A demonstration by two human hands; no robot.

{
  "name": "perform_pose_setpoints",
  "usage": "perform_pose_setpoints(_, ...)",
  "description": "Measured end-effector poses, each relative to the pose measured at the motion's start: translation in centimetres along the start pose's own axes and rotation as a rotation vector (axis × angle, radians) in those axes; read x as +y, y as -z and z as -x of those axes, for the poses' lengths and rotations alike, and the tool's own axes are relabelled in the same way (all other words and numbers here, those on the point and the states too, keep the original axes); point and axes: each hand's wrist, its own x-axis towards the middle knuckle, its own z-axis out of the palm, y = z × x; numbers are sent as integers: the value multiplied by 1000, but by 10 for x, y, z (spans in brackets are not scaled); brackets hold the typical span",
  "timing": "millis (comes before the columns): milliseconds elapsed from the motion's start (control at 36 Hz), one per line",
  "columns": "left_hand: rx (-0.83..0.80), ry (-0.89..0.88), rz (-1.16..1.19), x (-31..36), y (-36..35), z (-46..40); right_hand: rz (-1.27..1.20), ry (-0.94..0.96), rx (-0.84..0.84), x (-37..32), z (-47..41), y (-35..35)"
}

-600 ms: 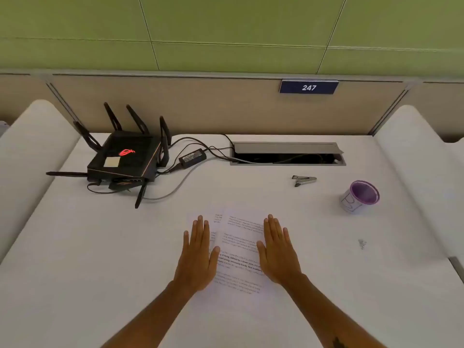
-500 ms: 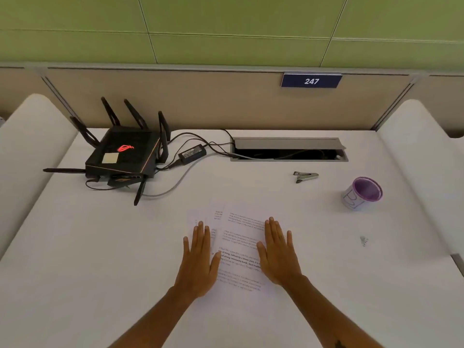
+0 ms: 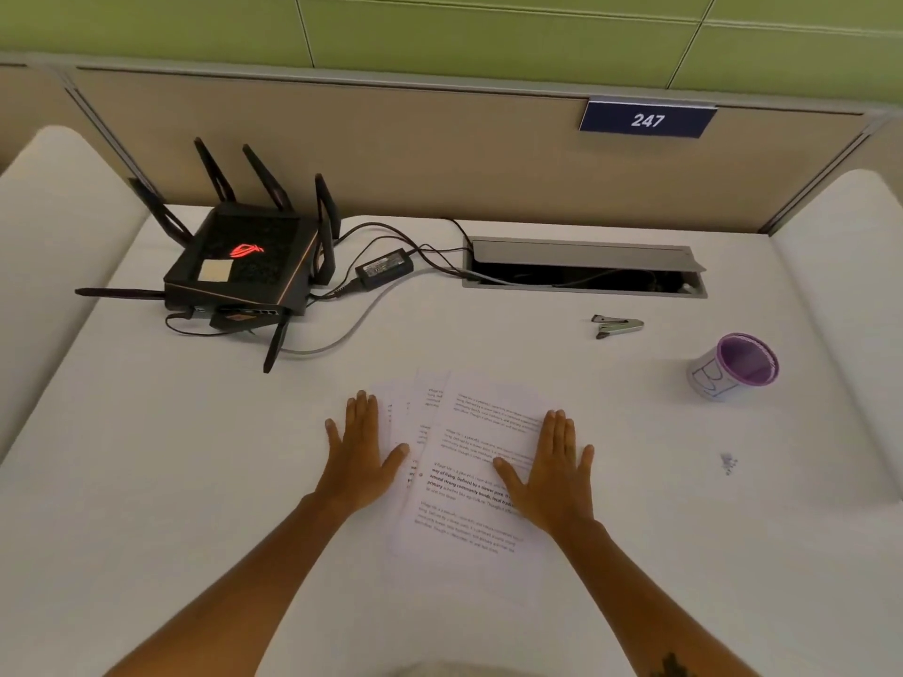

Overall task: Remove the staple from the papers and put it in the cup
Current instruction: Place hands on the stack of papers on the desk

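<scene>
Both hands lie flat with fingers spread on the fanned papers (image 3: 469, 461) in the lower middle of the frame, the left hand (image 3: 359, 461) at their left edge and the right hand (image 3: 554, 473) on the right side, and neither one grips anything. The staple itself is too small to see. The staple remover (image 3: 616, 325) lies untouched at the upper right, and the purple-rimmed cup (image 3: 735, 366) stands at the right, well apart from the papers, so I judge the whole task is not yet begun.

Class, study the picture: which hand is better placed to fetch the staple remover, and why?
The right hand. The staple remover lies on the table beyond it and to its right, as does the cup. The left hand would have to cross the papers.
</scene>
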Motion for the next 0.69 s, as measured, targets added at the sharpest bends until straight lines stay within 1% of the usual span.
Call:
perform_pose_setpoints(111,-42,-71,-44,-3,7,-8,15,18,-10,-3,-1,-1)
perform_pose_setpoints(222,-34,-89,-85,-9,5,-13,32,50,-1,-8,-4,-3)
perform_pose_setpoints(556,-40,-96,8,-3,10,-13,21,168,-21,-28,-15,-8)
perform_pose_setpoints(694,-38,-91,96,6,10,-13,4,187,-36,-36,-18,-10)
